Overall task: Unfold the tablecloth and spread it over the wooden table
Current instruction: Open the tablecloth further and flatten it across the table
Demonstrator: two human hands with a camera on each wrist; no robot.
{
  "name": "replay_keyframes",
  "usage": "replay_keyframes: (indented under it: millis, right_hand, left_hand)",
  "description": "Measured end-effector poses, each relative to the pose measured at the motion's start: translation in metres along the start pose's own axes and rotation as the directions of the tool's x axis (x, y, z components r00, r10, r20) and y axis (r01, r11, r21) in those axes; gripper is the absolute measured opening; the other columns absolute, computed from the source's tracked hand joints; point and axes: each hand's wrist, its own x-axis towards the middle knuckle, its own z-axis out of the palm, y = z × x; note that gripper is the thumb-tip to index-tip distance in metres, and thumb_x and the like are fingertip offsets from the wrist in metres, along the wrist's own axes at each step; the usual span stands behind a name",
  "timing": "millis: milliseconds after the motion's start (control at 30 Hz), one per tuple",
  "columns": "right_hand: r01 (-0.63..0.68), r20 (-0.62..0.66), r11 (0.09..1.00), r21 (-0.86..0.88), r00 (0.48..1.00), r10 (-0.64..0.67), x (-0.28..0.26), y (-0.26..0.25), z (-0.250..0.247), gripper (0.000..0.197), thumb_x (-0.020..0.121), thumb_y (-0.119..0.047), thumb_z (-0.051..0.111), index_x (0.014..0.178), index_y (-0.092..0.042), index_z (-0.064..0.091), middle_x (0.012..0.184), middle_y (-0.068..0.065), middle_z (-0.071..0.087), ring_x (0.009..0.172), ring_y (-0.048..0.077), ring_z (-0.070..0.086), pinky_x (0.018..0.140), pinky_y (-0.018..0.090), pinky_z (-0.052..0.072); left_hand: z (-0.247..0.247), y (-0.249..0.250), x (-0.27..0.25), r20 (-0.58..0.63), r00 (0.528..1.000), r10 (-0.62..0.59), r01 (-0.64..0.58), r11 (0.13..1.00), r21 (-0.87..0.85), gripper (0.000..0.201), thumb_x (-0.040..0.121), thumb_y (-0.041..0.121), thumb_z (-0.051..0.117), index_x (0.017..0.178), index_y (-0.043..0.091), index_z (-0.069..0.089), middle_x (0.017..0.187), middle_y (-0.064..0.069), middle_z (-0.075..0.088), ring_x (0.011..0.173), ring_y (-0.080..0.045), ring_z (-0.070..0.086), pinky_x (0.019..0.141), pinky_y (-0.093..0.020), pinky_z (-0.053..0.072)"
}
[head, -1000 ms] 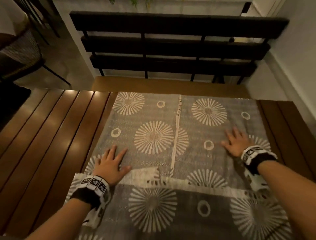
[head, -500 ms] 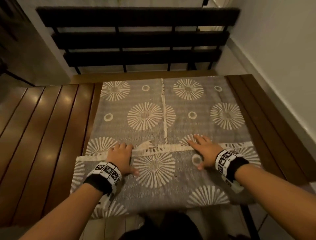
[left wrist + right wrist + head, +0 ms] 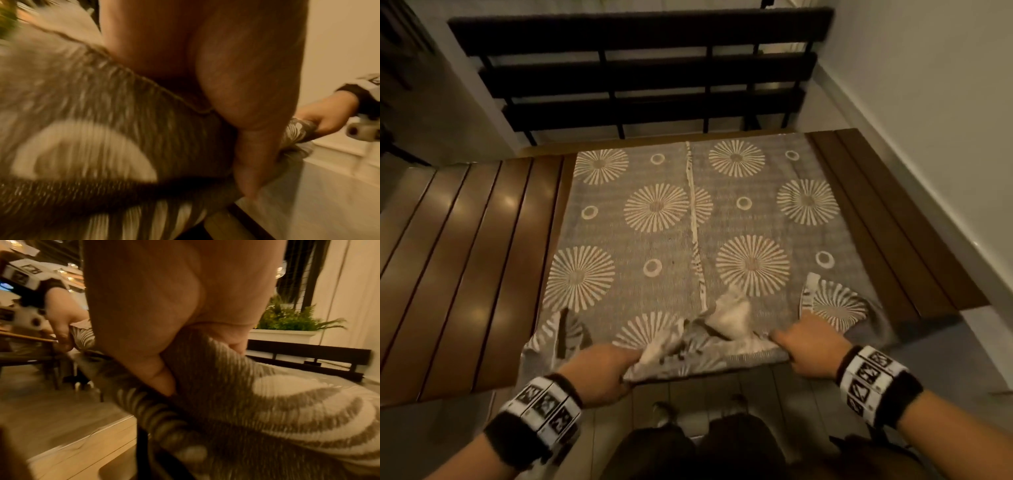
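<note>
A grey tablecloth (image 3: 674, 240) with white sunburst and ring prints lies partly folded on the slatted wooden table (image 3: 465, 267). Its near edge is bunched and lifted at the table's front edge. My left hand (image 3: 602, 368) grips the bunched near edge at the left, and my right hand (image 3: 808, 346) grips it about a forearm's length to the right. The left wrist view shows my left hand's fingers (image 3: 252, 162) curled round the cloth (image 3: 92, 129). In the right wrist view my right hand's thumb (image 3: 160, 376) pinches the cloth (image 3: 267, 402). Bare wood shows on both sides of the cloth.
A dark slatted bench (image 3: 647, 72) stands behind the table's far edge. A white wall (image 3: 928, 137) runs close along the right side. Pale floor (image 3: 722, 387) and my feet show below the near edge. A planter with ferns (image 3: 292, 321) sits beyond the bench.
Both hands slid back from lying flat on the cloth to the near edge and took hold of it. The near flap is now bunched and lifted. The view shifted backwards.
</note>
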Motion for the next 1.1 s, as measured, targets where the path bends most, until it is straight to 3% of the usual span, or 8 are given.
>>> replay_keyframes:
  millis: [167,267,333,433,600,867,967,1100]
  right_hand:
    - [-0.085,0.377,0.958,0.272,0.926,-0.025,-0.059,-0.043,0.072,0.046,0.082,-0.047,0.060,0.123,-0.027,0.054,0.121,0.005,0.064,0.112,0.028,0.060,0.095,0.035,0.046]
    - [-0.192,0.537,0.881,0.432,0.840,-0.080,-0.066,-0.045,0.102,0.049,0.083,-0.048,0.063,0.126,-0.025,0.056,0.129,0.004,0.061,0.111,0.022,0.058,0.090,0.027,0.043]
    - [-0.223,0.380,0.875,0.430,0.924,0.049,-0.058,-0.032,0.110,0.037,0.088,-0.045,0.053,0.119,-0.026,0.060,0.121,0.002,0.065,0.102,0.020,0.061,0.083,0.027,0.045]
    - [-0.213,-0.001,0.864,0.457,0.971,0.240,-0.044,-0.006,0.099,0.028,0.092,-0.032,0.049,0.115,-0.025,0.064,0.114,-0.001,0.066,0.104,0.019,0.061,0.088,0.034,0.048]
    - [-0.005,-0.424,0.912,0.410,0.884,0.196,-0.008,0.007,0.058,0.023,0.089,-0.019,0.053,0.107,-0.014,0.066,0.106,0.004,0.064,0.100,0.022,0.057,0.084,0.034,0.043]
    - [-0.063,-0.282,0.860,0.507,0.930,0.235,0.069,-0.074,0.027,0.053,0.088,-0.056,0.053,0.121,-0.015,0.056,0.116,0.005,0.052,0.108,0.023,0.047,0.092,0.040,0.042]
    - [-0.158,-0.205,0.696,0.700,0.890,0.407,0.088,-0.091,0.024,0.033,0.088,-0.043,0.059,0.103,-0.014,0.063,0.112,0.009,0.054,0.108,0.027,0.050,0.092,0.039,0.044]
    - [-0.092,-0.214,0.787,0.610,0.937,0.275,0.097,-0.103,0.020,0.028,0.092,-0.027,0.049,0.103,-0.007,0.065,0.120,0.016,0.050,0.114,0.034,0.047,0.093,0.040,0.042]
  left_hand:
    - [0.044,0.022,-0.032,0.427,0.886,0.180,-0.085,0.969,-0.232,0.051,0.071,0.057,0.065,0.119,0.048,0.051,0.121,0.018,0.061,0.106,0.001,0.056,0.097,-0.028,0.046]
    - [0.038,0.026,-0.018,0.334,0.925,0.179,-0.038,0.921,-0.388,0.044,0.075,0.068,0.057,0.112,0.045,0.061,0.106,0.020,0.066,0.093,0.007,0.060,0.091,-0.022,0.048]
    - [0.033,0.023,0.003,0.068,0.994,0.084,-0.064,0.966,-0.251,0.041,0.083,0.059,0.051,0.115,0.036,0.062,0.107,0.013,0.067,0.095,-0.004,0.061,0.090,-0.030,0.049]
    - [0.025,0.018,0.036,-0.277,0.960,0.042,-0.058,0.997,-0.049,0.036,0.090,0.042,0.055,0.123,0.026,0.057,0.120,0.000,0.060,0.109,-0.016,0.053,0.096,-0.037,0.046]
    - [0.030,0.028,0.071,-0.159,0.986,-0.052,0.080,0.982,0.173,0.082,0.079,0.064,0.058,0.147,0.044,0.015,0.156,-0.008,0.017,0.142,-0.036,0.015,0.110,-0.057,0.029]
    - [0.018,0.052,0.093,-0.127,0.991,-0.038,0.068,0.969,0.236,0.097,0.071,0.073,0.058,0.148,0.043,0.007,0.160,-0.011,0.005,0.145,-0.037,0.008,0.112,-0.057,0.022]
    - [0.011,0.049,0.099,-0.093,0.996,-0.014,0.036,0.970,0.240,0.096,0.069,0.070,0.061,0.147,0.044,0.010,0.158,-0.012,0.011,0.142,-0.038,0.014,0.108,-0.057,0.028]
    - [0.001,0.044,0.100,-0.125,0.992,0.020,-0.001,0.988,0.157,0.097,0.069,0.062,0.066,0.148,0.043,0.012,0.152,-0.010,0.021,0.138,-0.035,0.024,0.104,-0.053,0.036]
